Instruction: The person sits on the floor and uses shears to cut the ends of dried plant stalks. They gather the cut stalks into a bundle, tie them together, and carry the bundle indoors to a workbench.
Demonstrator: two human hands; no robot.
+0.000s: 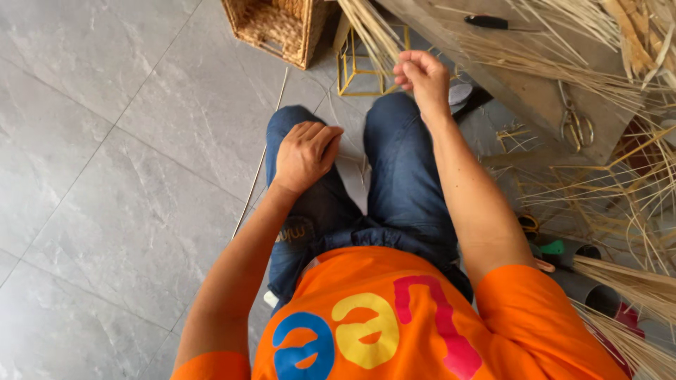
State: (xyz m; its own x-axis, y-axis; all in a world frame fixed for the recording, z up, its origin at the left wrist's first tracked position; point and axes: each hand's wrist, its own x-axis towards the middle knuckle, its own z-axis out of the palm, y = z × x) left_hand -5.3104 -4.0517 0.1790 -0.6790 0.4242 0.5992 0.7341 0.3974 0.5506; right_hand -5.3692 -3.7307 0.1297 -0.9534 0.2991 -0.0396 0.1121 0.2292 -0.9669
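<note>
I sit on a grey tiled floor in blue jeans and an orange shirt. My left hand (304, 153) rests on my left thigh, fingers curled, pinching a thin pale strip (255, 183) that runs along the floor beside my leg. My right hand (423, 76) is raised above my right knee, its fingers pinched on thin reed strands (372, 32) from a bundle ahead. A small yellow wire-like frame (350, 67) stands on the floor just beyond my knees.
A woven wicker basket (278, 28) sits ahead on the left. A low wooden board (535, 91) on the right carries scissors (576, 125), a dark-handled tool (487, 22) and loose reeds. More reed bundles (627, 288) and tubes lie at my right side.
</note>
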